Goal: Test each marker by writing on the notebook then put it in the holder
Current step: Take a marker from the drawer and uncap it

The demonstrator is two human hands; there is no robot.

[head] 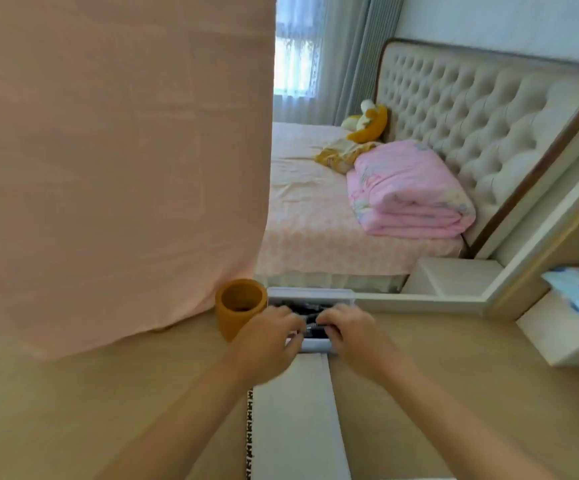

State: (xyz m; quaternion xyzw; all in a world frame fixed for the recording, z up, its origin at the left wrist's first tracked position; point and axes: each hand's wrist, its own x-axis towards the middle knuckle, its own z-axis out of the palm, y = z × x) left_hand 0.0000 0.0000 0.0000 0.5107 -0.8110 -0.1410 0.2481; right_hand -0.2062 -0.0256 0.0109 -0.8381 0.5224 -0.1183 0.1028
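Slim marker between left hand, right hand

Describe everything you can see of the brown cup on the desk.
The cup is a plain mustard-brown cylinder, matte, maybe plastic or clay. It stands upright and open-topped on the desk, beside the pink cloth, left of the white tray. The left hand covers its lower right side; contact is unclear.

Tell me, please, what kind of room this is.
Most likely a bedroom: a bed with a tufted headboard, a folded pink quilt lying on it, and a curtained window beyond it.
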